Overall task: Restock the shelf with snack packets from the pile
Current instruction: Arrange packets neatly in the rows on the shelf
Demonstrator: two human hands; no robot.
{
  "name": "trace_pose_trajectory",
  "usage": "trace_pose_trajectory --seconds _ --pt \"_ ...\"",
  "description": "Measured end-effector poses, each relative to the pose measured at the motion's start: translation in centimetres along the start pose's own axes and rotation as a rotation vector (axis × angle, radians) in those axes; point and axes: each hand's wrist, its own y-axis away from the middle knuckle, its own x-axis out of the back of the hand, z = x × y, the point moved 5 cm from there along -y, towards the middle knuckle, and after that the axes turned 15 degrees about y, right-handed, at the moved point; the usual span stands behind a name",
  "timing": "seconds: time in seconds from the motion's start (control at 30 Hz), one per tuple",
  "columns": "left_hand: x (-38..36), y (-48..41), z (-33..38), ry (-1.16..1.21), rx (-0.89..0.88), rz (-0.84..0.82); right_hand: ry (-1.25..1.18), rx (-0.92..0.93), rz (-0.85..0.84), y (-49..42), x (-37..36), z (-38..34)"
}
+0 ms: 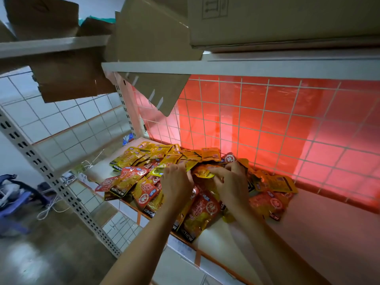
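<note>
Mesh wall (pixel 267 120) backs packets (pixel 131 178); cardboard flap (pixel 158 89) overhangs.

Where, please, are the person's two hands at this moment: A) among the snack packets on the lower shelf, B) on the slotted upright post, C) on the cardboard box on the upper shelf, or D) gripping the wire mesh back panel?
A: the left hand and the right hand are both down in the snack packets heaped on the shelf, the right fingers curled on a yellow packet.
</note>
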Motion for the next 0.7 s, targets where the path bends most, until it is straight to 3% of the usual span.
trace_pose_trajectory --seconds 0.17,0.3,0.53,0.7 --pt "1.8 1.2 1.6 0.315 -0.066 0.163 -0.214 -0.015 0.184 0.5 3.5 1.6" --pt "1.7 2.1 3.7 0.581 -0.069 0.203 -0.409 -0.278 0.255 0.9 5.3 5.7" --pt "-3.0 4.0 8.4 0.797 -0.066 -0.021 -0.656 -0.7 0.252 4.7 5.6 13.2" --pt "-8.0 6.8 12.3 1.018 0.124 -0.236 -0.945 -0.753 0.256 8.3 7.9 17.1"
